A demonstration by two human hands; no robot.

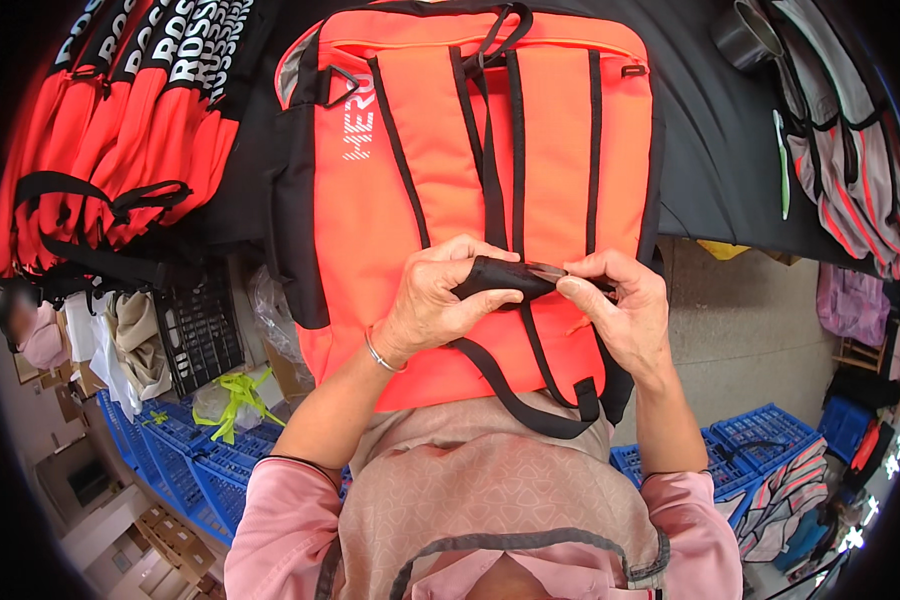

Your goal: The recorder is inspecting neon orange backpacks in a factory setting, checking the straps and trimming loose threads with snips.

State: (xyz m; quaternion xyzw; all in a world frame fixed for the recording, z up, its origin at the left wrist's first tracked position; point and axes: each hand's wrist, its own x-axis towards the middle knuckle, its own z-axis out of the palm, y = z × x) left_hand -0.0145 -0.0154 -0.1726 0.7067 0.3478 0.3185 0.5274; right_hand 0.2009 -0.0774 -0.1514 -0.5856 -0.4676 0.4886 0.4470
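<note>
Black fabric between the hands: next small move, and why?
Probably steady the black fabric with the left hand and ease the thin pointed piece along it with the right hand. The left hand grips the fabric; the right pinches the piece, whose tip appears against it. Its exact kind is unclear.

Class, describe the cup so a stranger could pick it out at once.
Find the big orange backpack; to its right spreads black cloth. At the cloth's upper right, beside the grey fabric, is the cup. Its hard, round, metallic shell sets it apart from that soft fabric and the slim green item.
</note>
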